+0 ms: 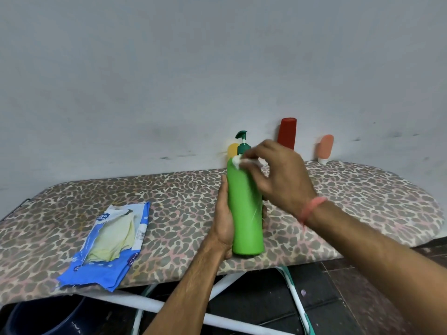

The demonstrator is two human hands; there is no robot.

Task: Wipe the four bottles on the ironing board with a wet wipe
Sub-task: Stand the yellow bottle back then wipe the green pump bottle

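The left hand (223,223) holds the green pump bottle (246,209) near the front edge of the ironing board (362,189), a little right of the middle. Its fingers are curled round the lower half of the body, with the fingertips showing at the right side. The bottle leans a little away from the person, and I cannot tell if its base touches the cover or is just above it.

The right hand (278,172) comes from above and pinches a small bunched wet wipe (238,162) against the shoulder of the bottle, just below the dark green pump.

To do this step well, I think the wipe should go down along the body in long strokes while the left hand turns the bottle, so that the part under the palm is also cleaned. The neck under the pump needs a careful pass.

The yellow bottle (232,149), the red bottle (287,132) and the pink tube (325,148) stand along the back edge by the wall. The blue wipes pack (108,245) lies near the front-left corner.
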